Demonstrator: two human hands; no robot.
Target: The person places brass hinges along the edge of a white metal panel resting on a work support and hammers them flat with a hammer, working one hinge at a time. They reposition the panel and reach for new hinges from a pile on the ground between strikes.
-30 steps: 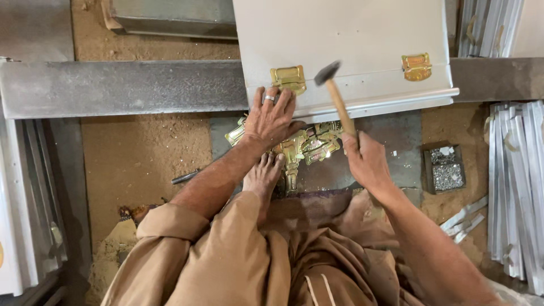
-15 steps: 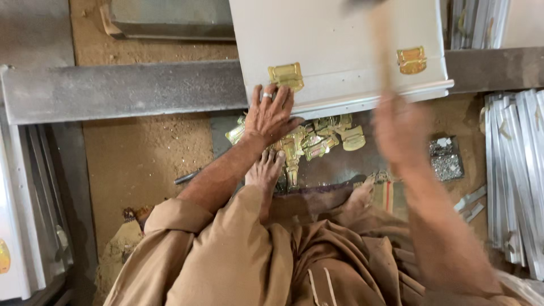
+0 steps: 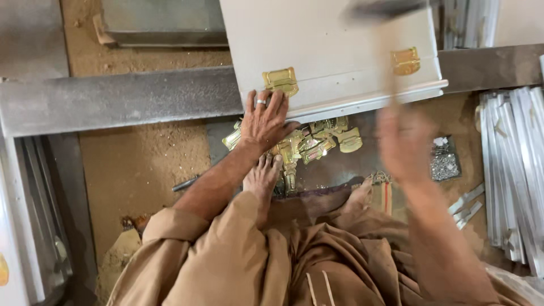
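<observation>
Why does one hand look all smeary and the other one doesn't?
In the head view, the right hand and the hammer it holds are streaked with motion blur; the left hand pressed on the white box by the brass latch is sharp; light is soft, without glare.

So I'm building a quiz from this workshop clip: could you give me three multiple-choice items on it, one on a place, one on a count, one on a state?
1. Where does the left hand rest?
A. on the white metal box, just below a brass latch
B. on the tray of small nails
C. on the grey beam

2. How many brass latches are fixed to the white metal box?
A. one
B. two
C. four

3. How does the right hand look?
A. flat and idle
B. motion-blurred, holding a hammer
C. out of sight

Answers: 1 A, its fingers lie under the brass latch; 2 B, a second latch sits farther right; 3 B, the hammer head smears above it.
</observation>
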